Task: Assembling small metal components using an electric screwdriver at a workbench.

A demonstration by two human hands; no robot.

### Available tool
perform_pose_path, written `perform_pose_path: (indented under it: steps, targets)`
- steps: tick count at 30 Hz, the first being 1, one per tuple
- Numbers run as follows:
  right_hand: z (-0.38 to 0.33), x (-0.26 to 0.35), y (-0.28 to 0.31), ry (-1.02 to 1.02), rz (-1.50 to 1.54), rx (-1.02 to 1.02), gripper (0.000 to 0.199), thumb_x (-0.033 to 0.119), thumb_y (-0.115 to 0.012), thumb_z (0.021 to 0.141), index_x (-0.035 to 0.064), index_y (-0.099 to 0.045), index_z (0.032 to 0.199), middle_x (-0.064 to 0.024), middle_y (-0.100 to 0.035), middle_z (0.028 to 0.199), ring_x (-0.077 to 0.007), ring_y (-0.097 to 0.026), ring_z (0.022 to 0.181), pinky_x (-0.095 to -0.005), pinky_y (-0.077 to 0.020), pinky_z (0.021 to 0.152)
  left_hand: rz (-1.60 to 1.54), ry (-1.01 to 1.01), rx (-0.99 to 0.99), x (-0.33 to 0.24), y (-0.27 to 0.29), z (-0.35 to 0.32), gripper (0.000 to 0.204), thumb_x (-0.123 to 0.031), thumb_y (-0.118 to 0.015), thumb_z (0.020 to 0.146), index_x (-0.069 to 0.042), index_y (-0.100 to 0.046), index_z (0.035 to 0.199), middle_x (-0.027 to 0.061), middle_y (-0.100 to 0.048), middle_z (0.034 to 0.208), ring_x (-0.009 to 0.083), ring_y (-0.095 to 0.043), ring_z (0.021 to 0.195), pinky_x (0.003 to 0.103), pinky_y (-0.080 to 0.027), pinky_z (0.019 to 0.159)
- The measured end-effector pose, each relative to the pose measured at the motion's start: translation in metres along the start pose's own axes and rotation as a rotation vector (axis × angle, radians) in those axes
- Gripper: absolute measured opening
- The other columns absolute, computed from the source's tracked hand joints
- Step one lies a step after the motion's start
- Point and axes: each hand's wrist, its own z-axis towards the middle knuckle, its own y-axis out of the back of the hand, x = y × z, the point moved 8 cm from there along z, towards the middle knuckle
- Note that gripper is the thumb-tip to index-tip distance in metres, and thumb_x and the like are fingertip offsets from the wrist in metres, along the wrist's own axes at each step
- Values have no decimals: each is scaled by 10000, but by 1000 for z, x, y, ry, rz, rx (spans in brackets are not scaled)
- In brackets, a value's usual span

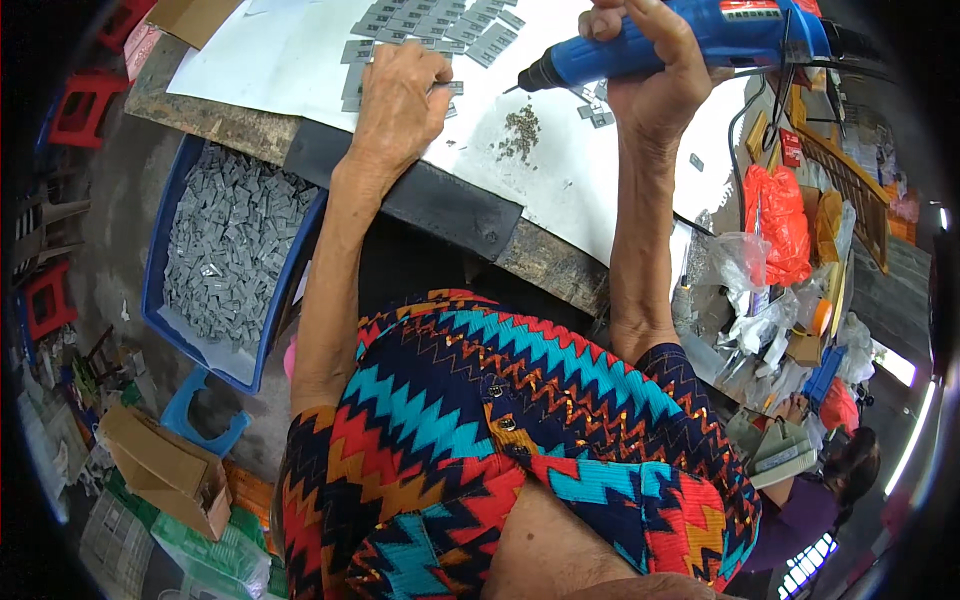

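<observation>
My right hand [660,75] is wrapped round a blue electric screwdriver [640,45], whose black nose and thin bit point left over the white sheet. Below the bit lies a loose heap of tiny brass-coloured screws [520,133]. My left hand [402,105] rests at the table's near side, fingers bent, with thumb and forefinger closed about a small flat grey piece [455,88]; the fingers partly cover it. Beyond that hand, many similar grey pieces [425,18] lie in close rows. A few more grey pieces [597,112] are under the screwdriver.
A blue bin [152,270] full of grey parts stands below the table's left edge. Dark padding [450,212] covers part of the front edge. Red bags [778,225] and plastic wrap crowd the right. A cable hangs beside my right hand. Another person [805,515] is at lower right.
</observation>
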Motion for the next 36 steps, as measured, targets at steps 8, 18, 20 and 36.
perform_pose_path:
  steps: [8, 18, 20, 36]
  targets:
    - [-6, -7, -14, -21, -40, 42, 144, 4, -562, 725, -28, -511, 856, -146, -572, 687, -163, -543, 521, -284, -467, 528, -65, -17, -34, -4, -4, 0, 101, -54, -611, 704, -6, -585, 789, 91, -567, 787, 253, -481, 746, 363, -395, 715]
    - [-10, -29, -41, -42, -67, 96, 142, -5, -592, 738, -11, -513, 856, -131, -580, 695, -153, -555, 541, -277, -478, 535, -65, 10, -65, -3, -2, -4, 100, -28, -643, 684, -23, -589, 767, 83, -549, 730, 240, -495, 738, 356, -406, 712]
    - [-10, -33, -46, -36, -74, 120, 143, -5, -595, 739, -9, -513, 857, -130, -580, 695, -152, -555, 542, -277, -479, 535, -60, 23, -72, 0, -3, -6, 109, -20, -652, 676, -24, -588, 764, 82, -550, 730, 240, -498, 735, 356, -408, 709]
    - [-6, -29, -53, 39, -75, 179, 140, 4, -604, 730, -7, -523, 844, -122, -579, 688, -145, -545, 527, -276, -478, 534, -80, 31, -72, 1, -5, -3, 126, 2, -659, 672, -40, -586, 766, 62, -550, 748, 220, -496, 727, 344, -422, 672]
